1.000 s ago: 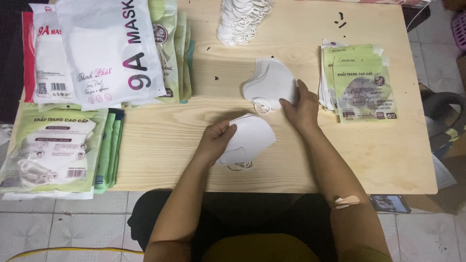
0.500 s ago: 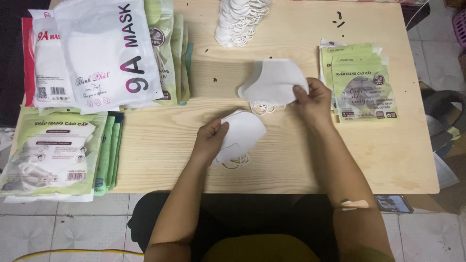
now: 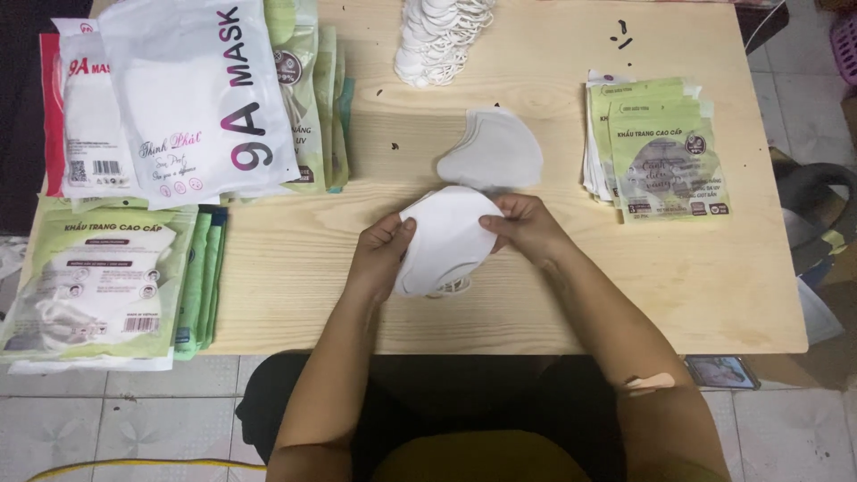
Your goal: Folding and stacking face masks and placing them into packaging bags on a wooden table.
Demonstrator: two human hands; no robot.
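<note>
A small stack of folded white face masks [image 3: 446, 241] is held just above the wooden table [image 3: 553, 303] near its front middle. My left hand [image 3: 382, 252] grips the stack's left edge and my right hand [image 3: 520, 223] grips its right edge. Elastic ear loops hang below the stack. One more folded white mask [image 3: 493, 150] lies flat on the table just beyond my hands.
A pile of loose white masks [image 3: 439, 37] sits at the back middle. Green printed pouches [image 3: 662, 150] are stacked on the right. Large white mask bags [image 3: 192, 94] and filled green packs [image 3: 98, 281] cover the left side.
My right hand put one mask down behind the stack and came back to it. Both hands now hold the stack, lifted slightly toward the middle.
</note>
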